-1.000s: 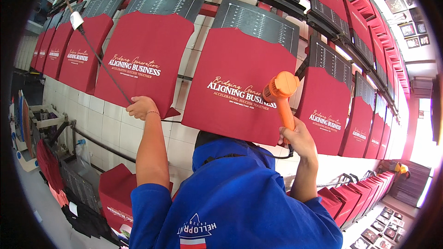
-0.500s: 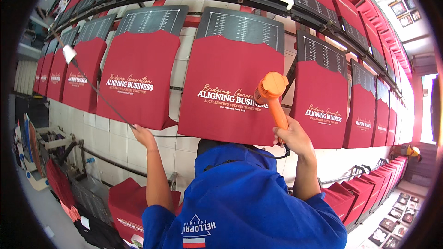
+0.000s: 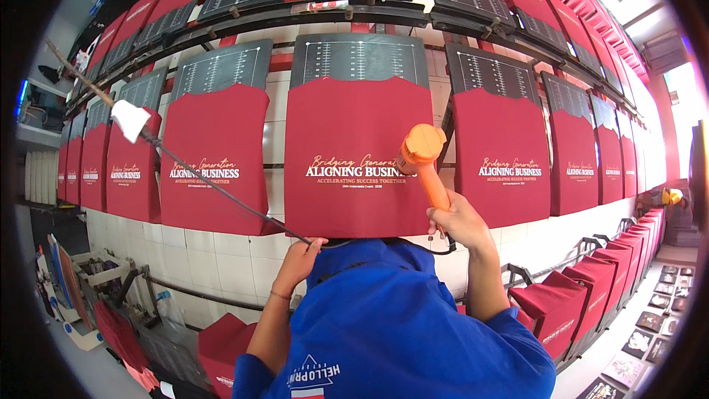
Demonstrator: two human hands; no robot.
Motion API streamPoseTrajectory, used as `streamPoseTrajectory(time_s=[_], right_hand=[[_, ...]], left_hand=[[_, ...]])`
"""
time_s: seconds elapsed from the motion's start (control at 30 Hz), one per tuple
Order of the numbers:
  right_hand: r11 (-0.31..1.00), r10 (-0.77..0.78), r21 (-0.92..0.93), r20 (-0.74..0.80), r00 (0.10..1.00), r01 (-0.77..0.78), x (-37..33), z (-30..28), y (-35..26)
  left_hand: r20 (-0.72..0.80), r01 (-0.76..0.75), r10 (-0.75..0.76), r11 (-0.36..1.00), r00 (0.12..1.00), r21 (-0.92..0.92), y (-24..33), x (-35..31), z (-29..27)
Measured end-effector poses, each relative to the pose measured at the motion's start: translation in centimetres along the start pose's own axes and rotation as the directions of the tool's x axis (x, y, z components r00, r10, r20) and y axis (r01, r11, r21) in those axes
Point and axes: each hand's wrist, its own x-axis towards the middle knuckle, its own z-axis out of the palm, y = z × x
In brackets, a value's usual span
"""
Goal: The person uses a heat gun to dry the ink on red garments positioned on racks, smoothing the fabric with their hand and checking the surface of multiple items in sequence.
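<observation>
My right hand point(image 3: 464, 223) is wrapped round the handle of an orange hair dryer point(image 3: 424, 146). The dryer is held over the right part of the print on the middle dark red shirt point(image 3: 358, 125), partly covering its lettering. My left hand point(image 3: 301, 257) pinches a dark power cord point(image 3: 221, 186) near that shirt's lower left corner. The cord rises to the upper left across a neighbouring red shirt point(image 3: 214, 133), with a white wrapped piece point(image 3: 130, 120) around it. Each shirt is stretched on a black board point(image 3: 360, 58) with white ruler marks.
More shirts on boards stand in a row to both sides. Beyond a black metal rail point(image 3: 391, 15) runs a second row, and another row point(image 3: 591, 284) is at lower right. A metal frame point(image 3: 111, 281) stands at lower left. Pictures point(image 3: 642, 340) lie at far lower right.
My left hand has moved right and down, drawing the cord closer to my body. The dryer has shifted slightly left and down in view. The whole view has turned a little.
</observation>
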Motion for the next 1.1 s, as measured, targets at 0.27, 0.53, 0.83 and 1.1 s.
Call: streamPoseTrajectory(time_s=[0.27,0.53,0.83,1.1], right_hand=[[0.999,-0.025,0.036,-0.072,0.997,0.028,-1.0,0.4,0.4],[0.993,-0.007,0.117,-0.149,0.989,0.025,-1.5,0.7,1.3],[0.965,-0.019,0.248,-0.276,0.961,0.09,-0.8,2.3,1.4],[0.97,-0.009,0.228,-0.296,0.955,0.08,-0.1,3.4,1.2]], left_hand=[[0.134,-0.094,0.06,0.961,0.989,0.26,0.0,2.9,0.6],[0.289,-0.246,0.167,0.933,0.943,0.263,-0.3,4.8,-2.7],[-0.169,-0.392,0.664,0.606,0.728,0.692,1.0,12.4,-5.8],[-0.069,-0.353,0.65,0.495,0.756,0.794,4.6,20.9,-2.7]])
